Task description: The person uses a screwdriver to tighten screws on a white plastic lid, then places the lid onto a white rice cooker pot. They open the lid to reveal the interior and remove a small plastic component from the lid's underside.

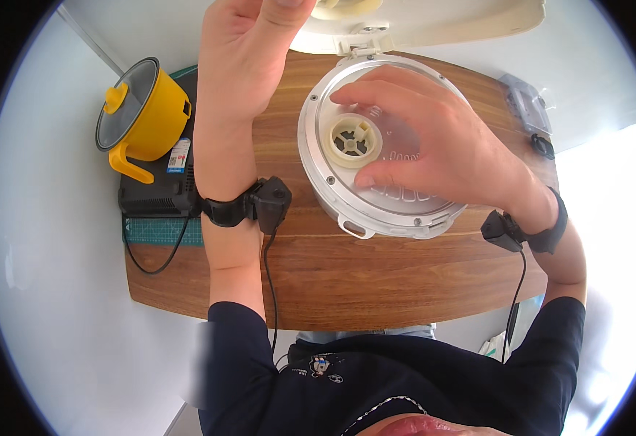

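On the wooden table stands a round white appliance that looks like a rice cooker, its cream outer lid raised at the back on a hinge. A silver inner lid with screws around its rim covers the top, and a cream vent cup sits left of its centre. My right hand hovers over this lid, thumb and fingers curved apart beside the vent cup, with nothing seen between them. My left hand is raised near the outer lid's left end; the upper picture edge cuts off its fingers.
A yellow pot with a glass lid rests at left on a black vented device. Beneath lies a green cutting mat, crossed by a cable. A clear plastic case and small black item lie at the table's right edge.
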A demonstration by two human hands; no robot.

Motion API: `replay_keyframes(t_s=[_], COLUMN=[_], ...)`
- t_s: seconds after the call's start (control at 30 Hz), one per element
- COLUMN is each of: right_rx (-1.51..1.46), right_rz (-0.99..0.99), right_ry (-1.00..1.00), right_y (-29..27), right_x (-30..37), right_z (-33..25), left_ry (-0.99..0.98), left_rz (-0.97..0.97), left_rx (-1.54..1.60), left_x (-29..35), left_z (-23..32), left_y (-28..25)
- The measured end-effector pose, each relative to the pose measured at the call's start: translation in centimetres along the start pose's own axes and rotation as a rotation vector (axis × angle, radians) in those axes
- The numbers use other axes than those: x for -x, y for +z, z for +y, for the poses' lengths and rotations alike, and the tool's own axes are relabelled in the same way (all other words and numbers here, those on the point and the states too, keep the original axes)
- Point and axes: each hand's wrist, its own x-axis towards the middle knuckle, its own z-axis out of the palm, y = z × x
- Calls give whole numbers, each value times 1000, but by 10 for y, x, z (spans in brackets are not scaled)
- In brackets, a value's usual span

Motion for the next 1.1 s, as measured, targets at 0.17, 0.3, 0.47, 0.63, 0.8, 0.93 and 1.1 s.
replay_keyframes(t_s=[0.17,0.3,0.47,0.63,0.8,0.93,1.1], right_rx=[4,-41,-154,-705,-681,-799,-949], right_rz=[-53,-40,-37,26,45,121,197], right_ry=[6,24,112,377,385,500,497], right_y=[1,1,-4,-8,-11,-8,-4], right_x=[-2,-4,-6,-3,1,-4,-11], right_z=[3,0,-2,7,21,17,19], left_ry=[-28,-41,-12,-106,-12,-88,-54], left_rz=[7,-3,13,25,2,28,25], left_rx=[16,20,15,18,-6,7,24], left_x=[-2,-2,0,-1,-1,-3,-1], left_z=[4,6,7,9,7,8,9], left_y=[1,1,6,2,0,2,3])
